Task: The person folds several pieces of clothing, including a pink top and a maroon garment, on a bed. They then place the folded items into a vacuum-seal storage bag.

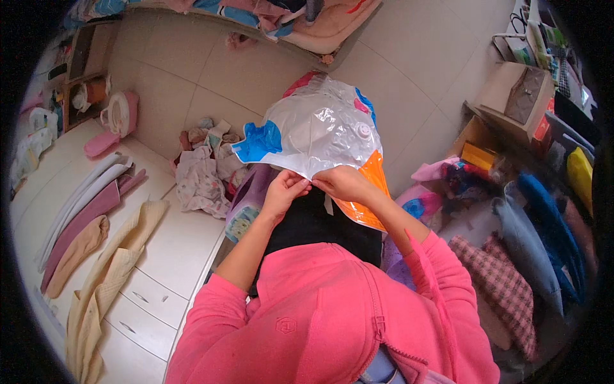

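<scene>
A clear, shiny plastic vacuum storage bag (307,132) lies puffed and wrinkled before me, over the dark trousers (307,223) on my lap. It has a blue printed corner (261,141), an orange printed side (369,201) and a round white valve (364,130) at its right. My left hand (288,190) pinches the near edge between thumb and fingers. Right beside it, my right hand (343,181) grips the same edge, its fingertips almost touching the left thumb. Pale contents show dimly through the plastic; glare hides what they are.
At left, folded clothes (91,216) and a cream quilted cloth (120,254) lie on a white drawer cabinet (158,245). Crumpled clothes (204,180) are heaped near a purple container (247,201). Cardboard boxes (508,96) and garments (503,283) crowd the right. A bed (331,29) stands beyond.
</scene>
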